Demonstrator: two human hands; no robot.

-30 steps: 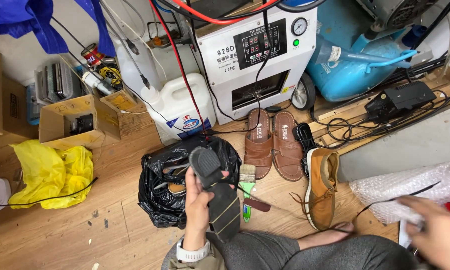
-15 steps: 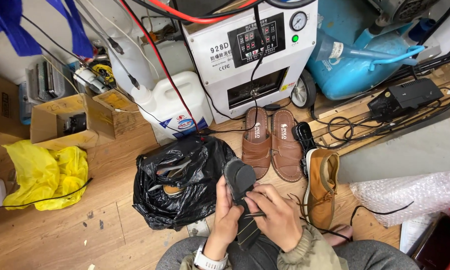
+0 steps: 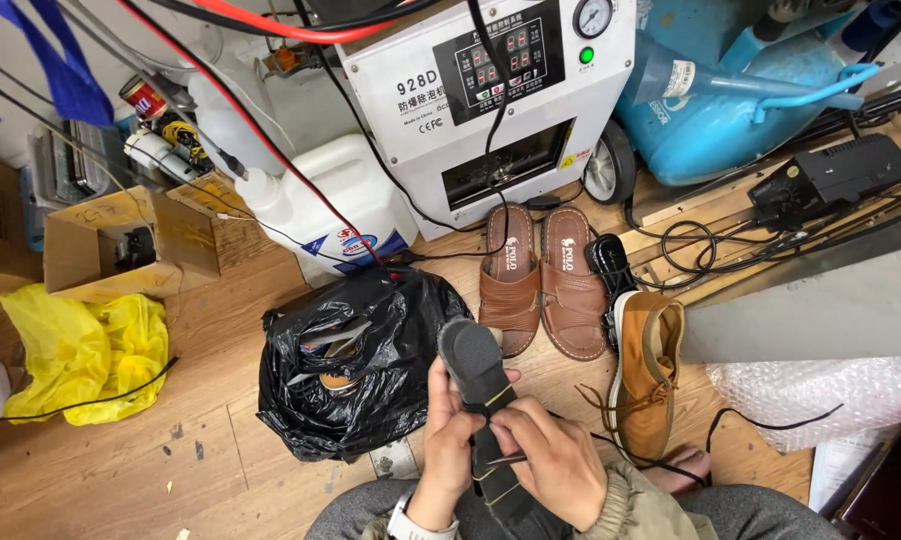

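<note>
I hold a dark shoe (image 3: 474,362) sole-up over my lap, its grey heel pointing away from me. My left hand (image 3: 449,440) grips the shoe along its left side. My right hand (image 3: 551,455) rests on the middle of the sole and pinches a thin dark tool against it. A tan lace-up shoe (image 3: 647,372) lies on the wooden floor just right of my hands. A black plastic bag (image 3: 356,372) holding more footwear sits just left of them.
A pair of brown sandals (image 3: 543,280) lies ahead, before a white machine (image 3: 491,90) with a front slot. A white jug (image 3: 336,200), a cardboard box (image 3: 121,240), a yellow bag (image 3: 81,350), a blue tank (image 3: 741,90), cables and bubble wrap (image 3: 821,400) surround me.
One second ago only my left hand held the shoe while my right was far off at the right. My right hand has since come onto the sole with the tool.
</note>
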